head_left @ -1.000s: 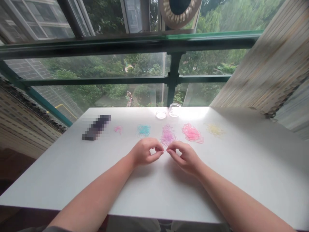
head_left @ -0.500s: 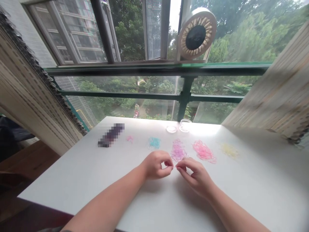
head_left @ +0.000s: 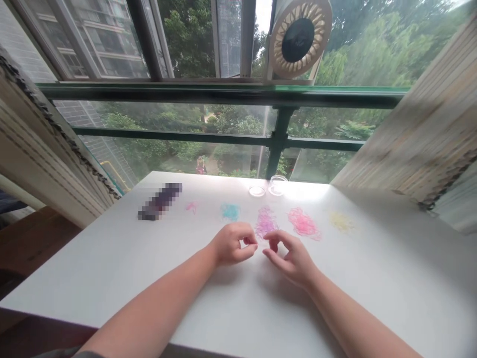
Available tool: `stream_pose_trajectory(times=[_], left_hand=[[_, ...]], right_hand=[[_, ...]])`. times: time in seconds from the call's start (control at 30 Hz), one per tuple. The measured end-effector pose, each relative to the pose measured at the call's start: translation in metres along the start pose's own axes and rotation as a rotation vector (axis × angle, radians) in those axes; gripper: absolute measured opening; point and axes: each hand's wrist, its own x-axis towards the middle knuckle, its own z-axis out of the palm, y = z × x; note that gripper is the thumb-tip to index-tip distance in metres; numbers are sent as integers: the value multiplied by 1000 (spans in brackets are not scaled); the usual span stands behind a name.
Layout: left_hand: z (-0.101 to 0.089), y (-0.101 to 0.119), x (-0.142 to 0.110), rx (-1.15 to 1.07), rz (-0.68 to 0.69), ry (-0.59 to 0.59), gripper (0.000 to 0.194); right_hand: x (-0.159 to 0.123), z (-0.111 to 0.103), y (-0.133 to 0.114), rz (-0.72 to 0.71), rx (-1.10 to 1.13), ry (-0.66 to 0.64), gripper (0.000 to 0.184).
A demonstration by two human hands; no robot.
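I saw the left hand (head_left: 230, 244) pinching, thumb against forefinger, though on what, if anything, I couldn't tell. The right hand (head_left: 293, 259) hung just beside it, fingertips narrowly parted. Just beyond both, the purple elastic bands (head_left: 266, 221) lay heaped on the white table (head_left: 231, 308), between blue bands (head_left: 230, 211) and pink bands (head_left: 302, 223).

Five piles of strands (head_left: 266, 221) lie in a row on the table (head_left: 391, 263), before the container (head_left: 278, 191).
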Motion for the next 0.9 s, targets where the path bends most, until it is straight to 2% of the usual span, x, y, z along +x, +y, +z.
stream_pose_trajectory(times=[0.07,0.13,0.23,0.53,0.9], left_hand=[[2,1,0,10,12,-8,7],[3,1,0,15,27,-19,7],[3,1,0,25,30,-34,7],[1,3,0,-3,-4,-45,6],[-1,4,3,-1,35,0,7]], right_hand=[[1,2,0,-26,-2,-4,13],[1,3,0,-59,-22,-17,4],[2,3,-2,-83,-53,-34,8],[3,1,-4,-70,-58,-29,9],[4,-2,-5,-76,-32,-7,9]])
